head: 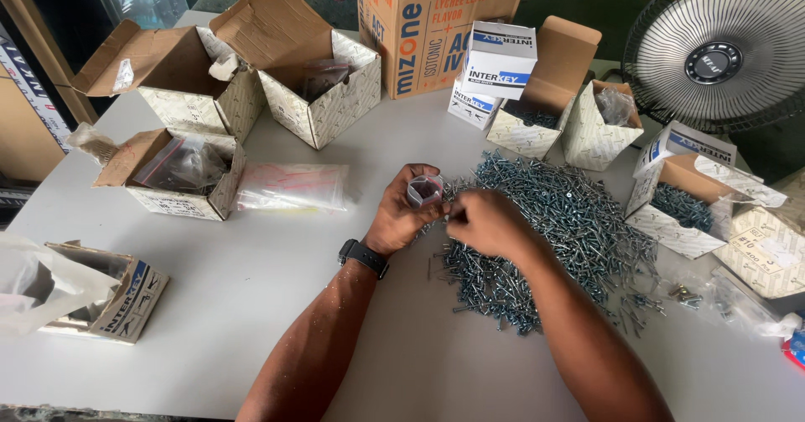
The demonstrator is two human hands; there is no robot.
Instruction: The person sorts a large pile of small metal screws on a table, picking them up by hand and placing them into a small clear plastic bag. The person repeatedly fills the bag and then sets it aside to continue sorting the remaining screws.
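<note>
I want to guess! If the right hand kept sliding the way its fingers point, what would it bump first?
Probably the left hand: the right hand points left at it, nearly touching, beside the small clear bag it holds.

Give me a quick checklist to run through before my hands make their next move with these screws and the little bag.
1. Small clear bag held by left hand: ok.
2. Bag mouth open: cannot tell, too small to see.
3. Right hand at the screw pile, fingertips near the bag: ok.
4. Screw pinched in the right fingers: cannot tell, hidden.
5. Screws kept on the table: ok, though some lie scattered near its right edge.
6. Spare flat bags within view on the left: ok.
</note>
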